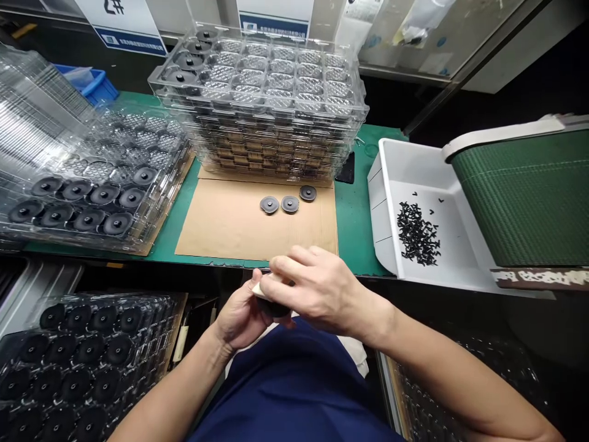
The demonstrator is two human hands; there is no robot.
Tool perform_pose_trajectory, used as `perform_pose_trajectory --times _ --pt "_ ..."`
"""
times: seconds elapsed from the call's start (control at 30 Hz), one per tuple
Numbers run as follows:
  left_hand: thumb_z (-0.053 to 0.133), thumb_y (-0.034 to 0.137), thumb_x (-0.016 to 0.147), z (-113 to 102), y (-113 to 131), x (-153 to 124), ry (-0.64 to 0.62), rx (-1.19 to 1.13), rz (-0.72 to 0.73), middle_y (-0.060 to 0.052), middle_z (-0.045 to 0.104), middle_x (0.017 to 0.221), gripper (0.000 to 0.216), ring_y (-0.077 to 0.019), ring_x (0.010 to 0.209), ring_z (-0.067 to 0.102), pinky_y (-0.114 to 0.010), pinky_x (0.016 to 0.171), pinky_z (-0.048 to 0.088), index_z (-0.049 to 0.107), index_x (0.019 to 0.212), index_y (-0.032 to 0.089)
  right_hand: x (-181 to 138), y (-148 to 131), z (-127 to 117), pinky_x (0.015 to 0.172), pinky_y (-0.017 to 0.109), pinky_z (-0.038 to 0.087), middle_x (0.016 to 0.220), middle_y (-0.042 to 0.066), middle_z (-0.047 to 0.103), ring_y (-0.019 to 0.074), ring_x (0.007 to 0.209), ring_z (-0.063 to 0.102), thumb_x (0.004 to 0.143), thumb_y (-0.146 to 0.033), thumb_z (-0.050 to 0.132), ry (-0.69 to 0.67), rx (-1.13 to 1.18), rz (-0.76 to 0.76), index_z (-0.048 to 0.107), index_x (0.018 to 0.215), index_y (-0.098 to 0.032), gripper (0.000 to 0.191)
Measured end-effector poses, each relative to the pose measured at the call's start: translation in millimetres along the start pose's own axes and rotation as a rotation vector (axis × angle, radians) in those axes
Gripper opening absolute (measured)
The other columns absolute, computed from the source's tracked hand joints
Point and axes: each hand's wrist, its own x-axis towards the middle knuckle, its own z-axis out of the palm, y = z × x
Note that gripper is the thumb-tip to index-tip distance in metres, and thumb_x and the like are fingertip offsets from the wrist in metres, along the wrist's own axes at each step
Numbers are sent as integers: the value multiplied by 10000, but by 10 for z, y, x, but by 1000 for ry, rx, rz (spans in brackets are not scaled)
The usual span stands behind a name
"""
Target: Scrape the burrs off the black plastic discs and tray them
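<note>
My left hand point(243, 316) is closed around the edge of a black round part point(275, 309) in front of my body. From above, my right hand point(317, 291) grips the same part with bent fingers, covering most of it. A cream-coloured edge point(258, 290) shows between the fingers; what it belongs to is hidden. Beyond my hands, a black disc point(269, 205) with a small centre knob lies on the cardboard sheet point(221, 227). Beside it are a second disc point(289, 205) and a third disc point(308, 194), a little farther back.
Stacked clear trays point(276, 110) stand behind the cardboard. At left is a partly filled tray point(115, 172); below it, another tray stack point(78, 350) holds black discs. A white bin point(384, 209) with small black pieces point(416, 236) stands right, beside a green conveyor belt point(529, 196).
</note>
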Motion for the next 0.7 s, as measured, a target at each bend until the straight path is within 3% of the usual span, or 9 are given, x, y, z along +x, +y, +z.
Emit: perform_pose_trajectory --times 0.13,0.23,0.5,0.6,0.7 --pt "892 379 780 10 65 -17 100 -39 343 -38 797 1137 391 -185 1007 758 -284 916 623 789 1139 266 -26 -94 72 625 329 284 773 14 582 151 669 450 1027 -258 495 6 153 380 567 848 -191 204" --pt "939 304 720 -17 101 -42 125 53 442 -43 791 1181 522 -208 1100 744 -296 1015 575 768 1213 296 -80 -153 148 594 322 264 733 -22 556 125 603 423 1010 -266 506 -23 284 500 521 817 -207 202" --pt "890 361 787 -58 102 -44 133 45 389 -71 798 1158 466 -189 1031 762 -257 953 602 773 1222 241 -99 -143 142 629 333 290 758 -9 562 146 666 451 1009 -258 495 -50 198 402 533 837 -204 184" --pt "834 402 843 -70 103 -38 86 55 265 -88 800 1130 412 -216 956 773 -328 877 648 779 1205 213 -53 -88 101 655 350 291 800 23 573 175 715 453 1015 -232 490 -70 55 355 581 880 -195 167" --pt "749 508 891 -84 83 -38 -12 69 96 -120 805 1031 405 -243 815 769 -385 716 674 807 1090 160 53 -27 39 656 356 273 863 46 595 196 753 440 1028 -214 500 -59 -48 151 629 1003 -196 132"
